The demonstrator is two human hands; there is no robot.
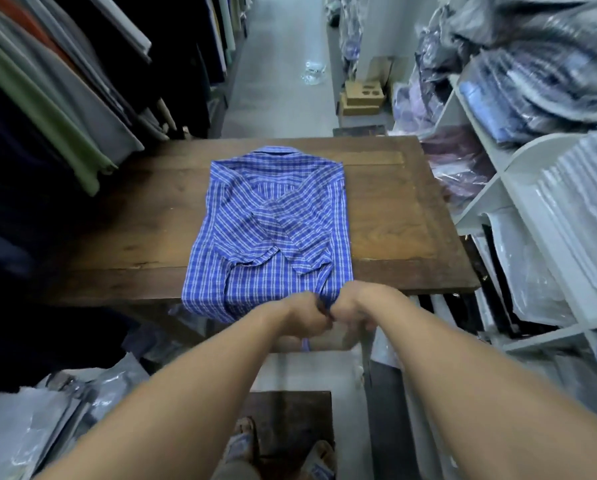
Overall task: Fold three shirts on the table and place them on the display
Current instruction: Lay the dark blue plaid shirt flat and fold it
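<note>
As left hand (306, 315) and right hand (353, 310) grip hem, shirt (272, 216) on table (394, 209)

The shirt (272, 220) is bright blue, checked all over with thin white lines. The counter (394, 220) is dark brown wood with a lighter, warmer brown panel on its right side. The hanging garments (47, 109) run sage green, orange, grey and near-black. The shelves (491, 188) are pale grey-white, the floor (283, 64) light grey, the cardboard box (362, 95) tan.
</note>
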